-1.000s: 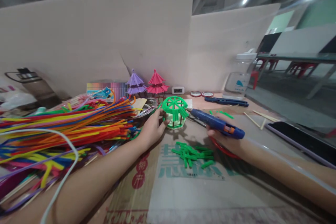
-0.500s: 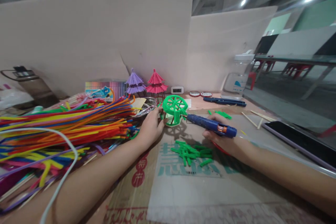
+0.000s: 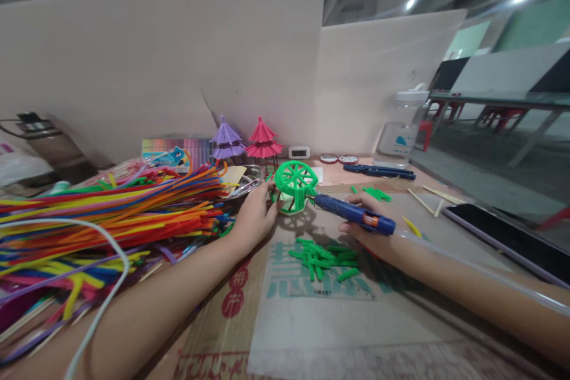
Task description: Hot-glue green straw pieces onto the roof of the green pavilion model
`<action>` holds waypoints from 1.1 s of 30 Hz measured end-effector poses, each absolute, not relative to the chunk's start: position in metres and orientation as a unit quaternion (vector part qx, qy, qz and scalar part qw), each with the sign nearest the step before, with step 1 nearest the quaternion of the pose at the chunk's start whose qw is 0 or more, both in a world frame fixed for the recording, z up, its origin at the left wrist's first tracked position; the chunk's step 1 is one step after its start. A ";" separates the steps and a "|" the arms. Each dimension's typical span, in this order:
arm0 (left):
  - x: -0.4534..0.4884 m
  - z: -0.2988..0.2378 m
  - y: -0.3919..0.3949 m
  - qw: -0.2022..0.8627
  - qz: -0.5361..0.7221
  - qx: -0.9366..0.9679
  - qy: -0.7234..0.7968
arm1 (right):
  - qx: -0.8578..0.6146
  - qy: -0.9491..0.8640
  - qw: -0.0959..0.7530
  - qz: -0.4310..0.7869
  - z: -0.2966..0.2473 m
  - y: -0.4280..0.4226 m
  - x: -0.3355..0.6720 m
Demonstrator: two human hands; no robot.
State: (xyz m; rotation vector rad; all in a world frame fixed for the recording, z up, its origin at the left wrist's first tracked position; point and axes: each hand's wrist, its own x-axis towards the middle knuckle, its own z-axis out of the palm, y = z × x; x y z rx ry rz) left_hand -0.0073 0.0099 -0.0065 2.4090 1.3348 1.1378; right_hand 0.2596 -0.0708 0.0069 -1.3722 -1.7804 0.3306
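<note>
A small green pavilion model [image 3: 294, 185] made of pipe cleaners rests tilted on the cardboard sheet [image 3: 312, 314]. My left hand [image 3: 255, 218] grips its left side with curled fingers. My right hand [image 3: 371, 233] is closed around a blue glue gun [image 3: 354, 214], whose nozzle touches the model's right edge. A pile of short green pipe-cleaner pieces [image 3: 323, 258] lies on the cardboard just below both hands.
A big heap of coloured pipe cleaners [image 3: 107, 214] fills the left. Purple [image 3: 228, 141] and pink [image 3: 264, 139] pavilion models stand at the back wall. Blue pliers [image 3: 380, 171], a clear jar [image 3: 403, 130], wooden sticks [image 3: 425, 200] and a dark phone [image 3: 512, 240] lie to the right.
The glue gun has moved left until its nozzle meets the green model. My left hand has tipped the model over a little.
</note>
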 end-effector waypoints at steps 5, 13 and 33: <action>-0.007 -0.006 0.009 0.078 0.376 0.808 0.447 | -0.549 -0.712 0.413 0.147 0.009 -0.072 0.259; -0.007 -0.004 0.008 0.076 0.370 0.808 0.452 | -0.539 -0.719 0.419 0.128 0.003 -0.068 0.262; -0.007 -0.004 0.007 0.054 0.367 0.812 0.450 | -0.537 -0.727 0.410 0.127 0.003 -0.072 0.265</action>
